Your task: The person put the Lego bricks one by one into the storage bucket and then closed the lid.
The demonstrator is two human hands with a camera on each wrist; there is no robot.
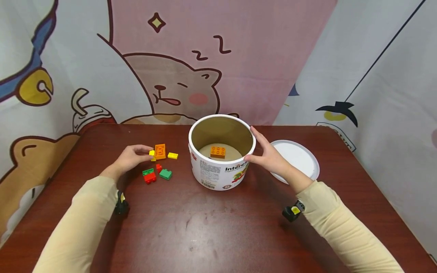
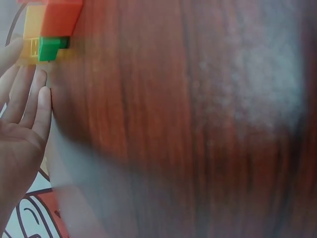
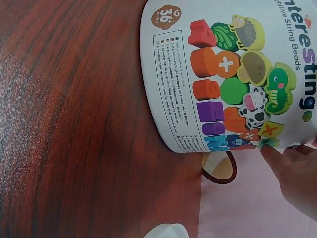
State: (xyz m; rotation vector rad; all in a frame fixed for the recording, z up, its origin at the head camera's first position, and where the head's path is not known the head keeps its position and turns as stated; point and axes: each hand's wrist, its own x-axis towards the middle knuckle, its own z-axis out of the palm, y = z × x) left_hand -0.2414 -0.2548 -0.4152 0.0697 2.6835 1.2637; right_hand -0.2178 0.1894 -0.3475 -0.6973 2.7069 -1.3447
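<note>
White round bucket (image 1: 211, 172): orange studded brick (image 1: 217, 152) inside, head view only
Left hand (image 1: 130, 157): pinching small yellow brick (image 1: 152, 155)
Right hand (image 1: 271, 158): spread wide, touching bucket

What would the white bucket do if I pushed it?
The white bucket would probably slide before tipping, since it's wide and squat. It's likely light: mostly space surrounds the orange brick inside. The right hand at its rim might steady it.

Cannot see all the white lid (image 1: 297, 157), right of the bucket (image 1: 223, 178), behind the right hand (image 1: 272, 156); cannot read the bucket's barcode (image 1: 208, 184).
</note>
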